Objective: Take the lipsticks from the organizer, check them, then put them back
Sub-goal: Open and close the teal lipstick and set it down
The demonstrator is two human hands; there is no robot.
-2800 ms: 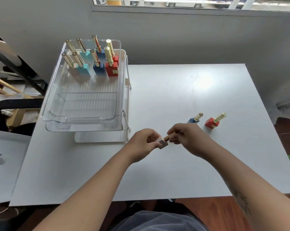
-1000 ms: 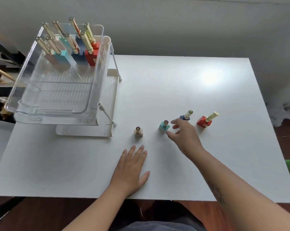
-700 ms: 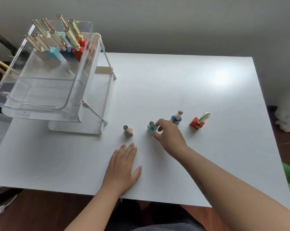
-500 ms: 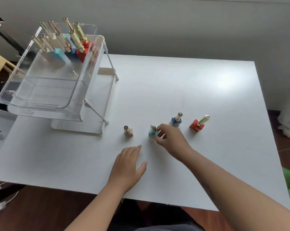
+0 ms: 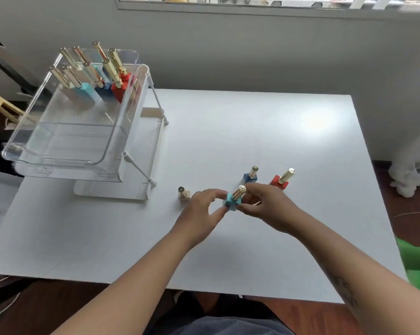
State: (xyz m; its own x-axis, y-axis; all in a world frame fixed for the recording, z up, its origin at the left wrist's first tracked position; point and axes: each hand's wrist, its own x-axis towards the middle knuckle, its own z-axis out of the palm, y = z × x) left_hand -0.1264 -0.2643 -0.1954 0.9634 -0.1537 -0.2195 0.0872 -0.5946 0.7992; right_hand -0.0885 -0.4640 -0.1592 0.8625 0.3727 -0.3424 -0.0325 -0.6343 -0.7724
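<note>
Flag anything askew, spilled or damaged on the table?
Nothing stands out. The beige lipstick, navy lipstick and red lipstick stand upright on the table; both hands hold the teal lipstick. The rest stand in the clear organizer.

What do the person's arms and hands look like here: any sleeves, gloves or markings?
Both forearms are bare, with no sleeves in view. The left hand and right hand wear no gloves, and I see no rings or watch. The right forearm carries a dark tattoo-like marking near the elbow.

Both forearms reach forward; the left hand [image 5: 199, 211] and right hand [image 5: 266, 206] pinch the turquoise-based, gold-capped lipstick [image 5: 234, 200] between them.
</note>
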